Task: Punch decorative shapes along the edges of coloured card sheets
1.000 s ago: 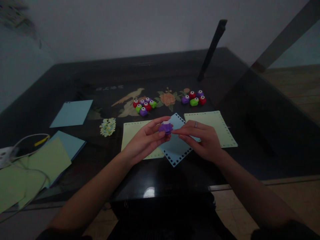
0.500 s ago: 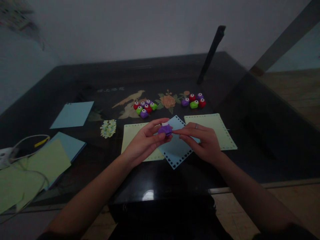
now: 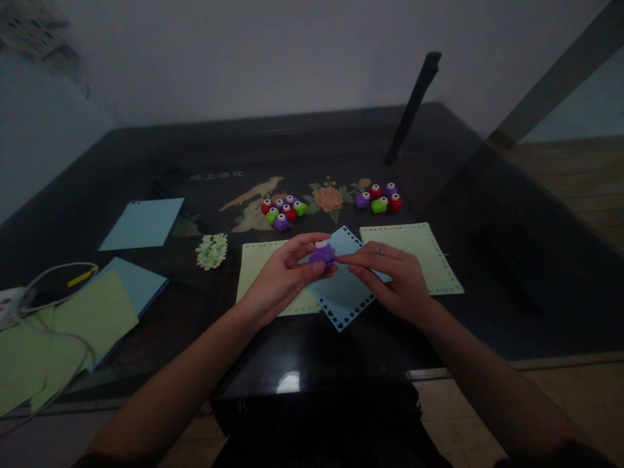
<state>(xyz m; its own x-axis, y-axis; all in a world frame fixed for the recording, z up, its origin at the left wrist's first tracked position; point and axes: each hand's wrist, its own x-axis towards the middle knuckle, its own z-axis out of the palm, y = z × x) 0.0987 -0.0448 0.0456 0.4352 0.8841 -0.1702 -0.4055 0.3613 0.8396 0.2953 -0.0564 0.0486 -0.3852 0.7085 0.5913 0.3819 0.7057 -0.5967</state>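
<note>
A purple craft paper punch [image 3: 322, 255] with a white button is gripped in my left hand [image 3: 280, 273], thumb in front and fingers behind. My right hand [image 3: 400, 273], a ring on one finger, has its index finger stretched to the slot side of the punch. Its thumb hangs apart below, and nothing shows between them. Beneath both hands lies a blue sheet [image 3: 344, 286] set cornerwise, its edges punched with hearts and stars. It overlaps a pale green sheet [image 3: 258, 260] on the left; another pale green sheet [image 3: 402, 240] lies behind my right hand. Both have punched borders.
Several coloured punches [image 3: 283, 211] cluster behind my left hand, and another group of punches [image 3: 377, 198] sits farther right. Paper cut-outs [image 3: 212, 251] are piled at left. A blue sheet [image 3: 141, 223], stacked paper [image 3: 92, 312] and a white cable [image 3: 56, 266] occupy the left side.
The purple punch tilts slightly in my left hand. My right index finger stays at its slot side; the papers and other punches lie as before.
</note>
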